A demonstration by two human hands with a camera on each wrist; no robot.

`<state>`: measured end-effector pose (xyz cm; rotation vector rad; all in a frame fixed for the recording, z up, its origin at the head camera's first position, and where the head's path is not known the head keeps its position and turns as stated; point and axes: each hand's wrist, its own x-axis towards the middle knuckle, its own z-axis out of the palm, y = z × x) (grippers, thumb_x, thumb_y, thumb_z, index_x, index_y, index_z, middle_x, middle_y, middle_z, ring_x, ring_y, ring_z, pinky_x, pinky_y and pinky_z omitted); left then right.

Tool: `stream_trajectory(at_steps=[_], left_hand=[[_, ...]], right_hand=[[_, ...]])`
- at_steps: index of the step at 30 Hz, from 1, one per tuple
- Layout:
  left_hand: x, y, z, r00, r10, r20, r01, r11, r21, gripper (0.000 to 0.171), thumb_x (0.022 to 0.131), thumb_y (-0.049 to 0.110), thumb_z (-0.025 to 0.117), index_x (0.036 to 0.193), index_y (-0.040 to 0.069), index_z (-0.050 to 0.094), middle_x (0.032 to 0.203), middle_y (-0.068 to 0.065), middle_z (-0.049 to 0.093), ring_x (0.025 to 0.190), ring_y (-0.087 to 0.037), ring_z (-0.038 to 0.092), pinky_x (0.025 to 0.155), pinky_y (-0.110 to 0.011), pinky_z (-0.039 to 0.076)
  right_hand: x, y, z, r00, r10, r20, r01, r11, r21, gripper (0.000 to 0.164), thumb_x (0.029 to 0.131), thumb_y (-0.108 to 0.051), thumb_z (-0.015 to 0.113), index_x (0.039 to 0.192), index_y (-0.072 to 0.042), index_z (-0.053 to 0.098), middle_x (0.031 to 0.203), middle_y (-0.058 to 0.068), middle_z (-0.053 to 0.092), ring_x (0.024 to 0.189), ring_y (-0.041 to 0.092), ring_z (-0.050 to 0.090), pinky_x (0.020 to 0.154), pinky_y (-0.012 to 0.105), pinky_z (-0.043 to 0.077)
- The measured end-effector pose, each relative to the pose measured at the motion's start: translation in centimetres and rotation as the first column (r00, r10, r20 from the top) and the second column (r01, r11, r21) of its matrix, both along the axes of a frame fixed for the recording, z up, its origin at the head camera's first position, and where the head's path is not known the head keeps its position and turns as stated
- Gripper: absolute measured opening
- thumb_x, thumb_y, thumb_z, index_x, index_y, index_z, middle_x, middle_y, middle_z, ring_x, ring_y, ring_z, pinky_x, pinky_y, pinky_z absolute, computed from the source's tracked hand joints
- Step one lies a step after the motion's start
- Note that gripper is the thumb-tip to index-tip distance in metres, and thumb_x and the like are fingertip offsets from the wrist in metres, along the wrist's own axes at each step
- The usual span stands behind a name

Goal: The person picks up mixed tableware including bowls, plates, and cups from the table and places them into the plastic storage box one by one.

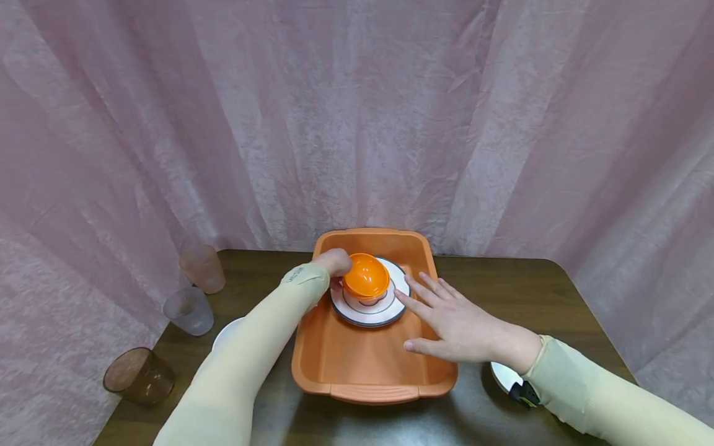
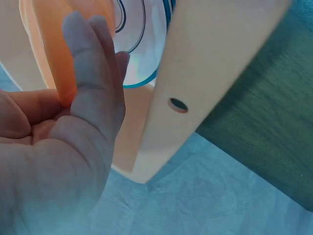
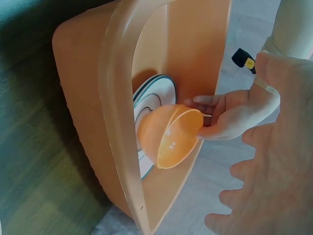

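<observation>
An orange bowl (image 1: 366, 275) is held by its left rim between the thumb and fingers of my left hand (image 1: 334, 262). The right wrist view shows a doubled rim, like two nested orange bowls (image 3: 178, 142). Below it, white plates (image 1: 365, 320) with dark blue rims lie stacked in the far half of an orange plastic basin (image 1: 362, 365). My right hand (image 1: 454, 322), fingers spread and holding nothing, hovers over the basin's right side. In the left wrist view, my fingers lie along the bowl's outer wall (image 2: 54, 44).
Along the table's left edge stand a pinkish cup (image 1: 203, 269), a clear cup (image 1: 189, 311) and a brown transparent cup (image 1: 139, 376). A white dish (image 1: 225, 331) is partly hidden by my left sleeve. Another white dish (image 1: 504, 376) shows under my right wrist. A pink curtain (image 1: 357, 124) hangs behind the table.
</observation>
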<state>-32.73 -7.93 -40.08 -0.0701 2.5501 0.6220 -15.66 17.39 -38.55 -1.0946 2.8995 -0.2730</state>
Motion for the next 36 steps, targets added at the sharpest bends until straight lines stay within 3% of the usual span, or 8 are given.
stream_trajectory(at_steps=[6,13,16,19,23,30,33,36], left_hand=[[0.1,0.3,-0.3,1.0,-0.011,0.02,0.012,0.999,-0.035,0.023,0.103,0.007,0.046,0.116,-0.004,0.06,0.084,-0.014,0.062,0.056,-0.019,0.058,0.061,-0.029,0.059],[0.6,0.3,-0.2,0.999,-0.046,0.016,0.047,0.997,-0.069,0.032,0.107,0.016,0.045,0.126,-0.003,0.061,0.105,-0.02,0.068,0.067,-0.024,0.065,0.064,-0.03,0.06],[0.7,0.3,0.1,0.995,-0.079,-0.057,0.072,0.99,-0.121,0.043,0.11,0.033,0.041,0.13,0.0,0.061,0.111,-0.017,0.067,0.079,-0.027,0.071,0.072,-0.034,0.06],[1.1,0.2,0.6,0.973,-0.142,-0.183,0.097,0.967,-0.235,0.063,0.109,0.053,0.036,0.148,0.005,0.051,0.134,-0.016,0.059,0.108,-0.032,0.067,0.09,-0.043,0.056],[2.5,-0.4,1.2,0.892,-0.281,-0.354,0.154,0.926,-0.345,0.076,0.105,0.063,0.037,0.163,0.016,0.027,0.162,-0.016,0.033,0.141,-0.039,0.041,0.108,-0.057,0.042],[7.0,-2.8,1.9,0.659,-0.547,-0.516,0.344,0.83,-0.44,0.081,0.101,0.066,0.044,0.166,0.023,0.019,0.17,-0.013,0.013,0.153,-0.037,0.018,0.119,-0.064,0.016],[9.4,-3.9,2.0,0.61,-0.586,-0.533,0.381,0.807,-0.451,0.082,0.1,0.069,0.042,0.165,0.024,0.021,0.171,-0.011,0.012,0.154,-0.037,0.017,0.119,-0.066,0.011],[11.5,-5.2,1.9,0.585,-0.595,-0.551,0.403,0.803,-0.44,0.083,0.099,0.072,0.041,0.165,0.024,0.024,0.17,-0.01,0.014,0.154,-0.037,0.017,0.119,-0.067,0.007]], right_hand=[[0.0,0.3,-0.2,1.0,-0.002,0.006,0.002,1.0,-0.011,0.089,0.097,-0.077,0.037,0.164,-0.019,0.028,0.168,0.017,0.017,0.156,0.037,0.004,0.122,0.059,0.009],[0.1,0.5,-0.3,1.0,-0.002,0.016,0.002,1.0,-0.016,0.09,0.097,-0.077,0.038,0.163,-0.018,0.029,0.169,0.015,0.015,0.156,0.037,0.005,0.122,0.059,0.009],[0.1,0.8,-0.3,1.0,-0.009,0.011,0.01,1.0,-0.017,0.09,0.096,-0.078,0.038,0.164,-0.019,0.028,0.17,0.012,0.013,0.156,0.035,0.005,0.122,0.058,0.009],[0.1,1.2,-0.3,1.0,-0.021,0.003,0.021,1.0,-0.017,0.089,0.096,-0.077,0.04,0.164,-0.019,0.028,0.171,0.01,0.009,0.156,0.033,0.003,0.123,0.057,0.009],[0.2,1.6,-0.4,0.999,-0.028,-0.015,0.028,0.999,-0.025,0.088,0.097,-0.074,0.044,0.163,-0.019,0.03,0.171,0.008,0.01,0.156,0.033,0.006,0.123,0.057,0.009],[0.5,2.5,-0.2,0.999,-0.05,-0.017,0.049,0.998,-0.048,0.086,0.097,-0.071,0.049,0.164,-0.02,0.028,0.171,0.007,0.01,0.156,0.035,0.008,0.121,0.06,0.009],[0.7,3.0,-0.2,0.998,-0.065,-0.022,0.064,0.997,-0.04,0.087,0.097,-0.073,0.046,0.165,-0.023,0.024,0.171,0.005,0.008,0.156,0.033,0.006,0.122,0.059,0.008],[1.1,3.3,-0.2,0.997,-0.07,-0.046,0.068,0.997,-0.036,0.087,0.097,-0.074,0.045,0.165,-0.024,0.023,0.171,0.004,0.01,0.156,0.033,0.006,0.122,0.06,0.008]])
